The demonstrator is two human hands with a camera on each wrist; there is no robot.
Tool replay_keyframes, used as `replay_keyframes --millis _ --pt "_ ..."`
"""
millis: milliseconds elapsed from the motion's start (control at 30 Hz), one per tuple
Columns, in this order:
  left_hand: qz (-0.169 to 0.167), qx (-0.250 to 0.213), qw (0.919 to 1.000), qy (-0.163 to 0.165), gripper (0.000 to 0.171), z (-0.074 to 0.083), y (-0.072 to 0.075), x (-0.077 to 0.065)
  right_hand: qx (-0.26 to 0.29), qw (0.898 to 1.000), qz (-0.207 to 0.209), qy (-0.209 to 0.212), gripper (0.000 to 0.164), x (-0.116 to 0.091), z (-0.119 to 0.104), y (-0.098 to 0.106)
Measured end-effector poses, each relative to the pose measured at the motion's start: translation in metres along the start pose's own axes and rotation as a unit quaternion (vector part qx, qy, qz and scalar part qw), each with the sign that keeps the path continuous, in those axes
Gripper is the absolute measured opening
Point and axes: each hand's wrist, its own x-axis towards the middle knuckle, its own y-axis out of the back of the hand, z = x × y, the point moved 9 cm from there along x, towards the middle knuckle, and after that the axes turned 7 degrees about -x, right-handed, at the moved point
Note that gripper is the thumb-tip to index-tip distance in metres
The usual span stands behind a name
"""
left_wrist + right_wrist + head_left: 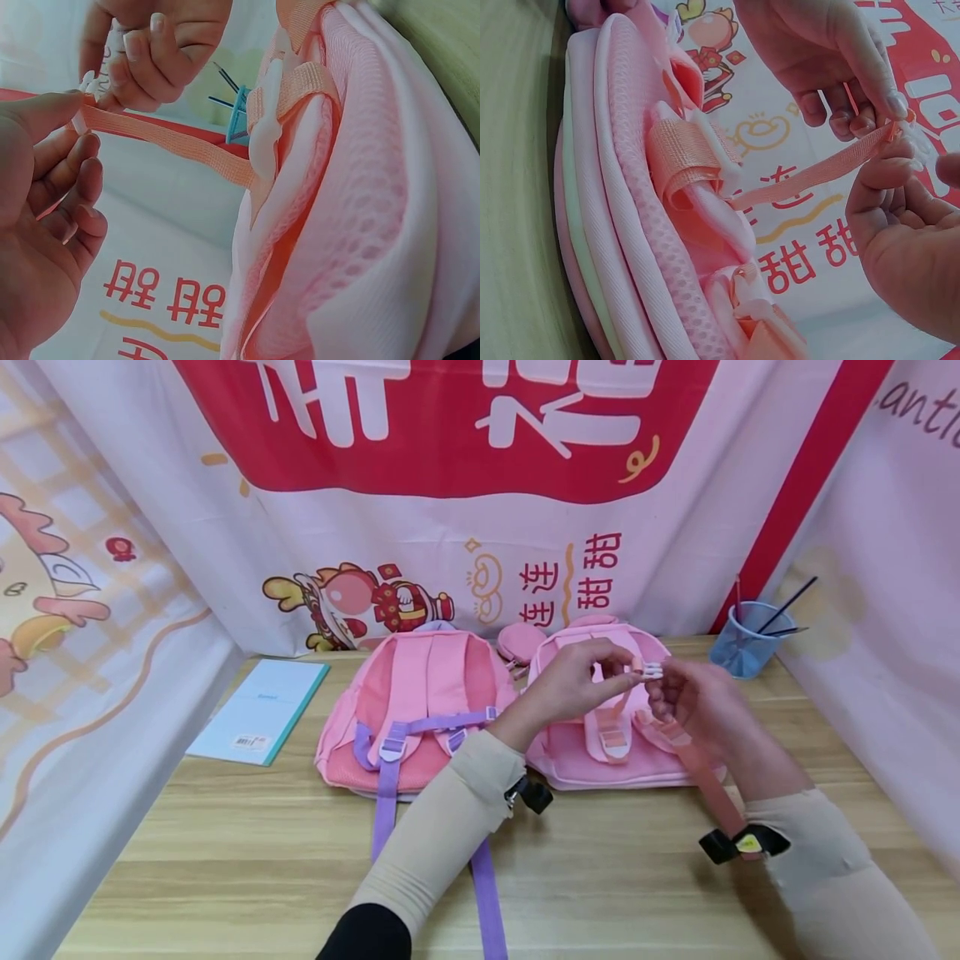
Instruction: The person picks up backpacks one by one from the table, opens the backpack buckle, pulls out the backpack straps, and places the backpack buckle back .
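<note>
Above the right-hand pink backpack (555,766), both hands meet at a small white plastic buckle (652,671). My left hand (588,678) pinches it between thumb and fingertips where a thin orange strap (165,146) joins it. That strap stretches from the buckle to a white slider (266,139) on a padded shoulder strap. My right hand (701,702) has its fingers curled at the buckle's other side, thumb and forefinger pinching it. Under the right wrist hangs a wider orange webbing strap (708,785).
Left of it lies another pink backpack (408,693) with purple straps (487,893) trailing over the wooden table (600,877). A pale blue notebook (258,710) lies far left. At the back right stands a blue cup (742,647) with pens, before a printed cloth backdrop (450,527).
</note>
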Motion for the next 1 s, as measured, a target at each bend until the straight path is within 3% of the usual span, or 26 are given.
replay_keyframes --millis 200,467,667,1000 --pt "-0.007 0.015 0.9999 0.003 0.014 -0.001 -0.002 0.000 -0.087 0.996 0.016 0.002 0.026 0.001 -0.001 0.003" --pt "-0.011 0.025 0.9996 0.008 0.015 -0.001 -0.003 0.001 -0.107 0.994 0.024 0.004 0.026 0.001 -0.002 0.005" --pt "-0.022 0.006 0.9996 0.015 0.017 -0.005 -0.006 0.001 -0.151 0.988 0.038 -0.006 0.028 0.000 -0.003 0.007" --pt "-0.075 -0.038 0.9949 0.056 0.032 -0.024 -0.018 0.000 -0.130 0.990 0.040 -0.024 0.030 -0.002 -0.004 0.006"
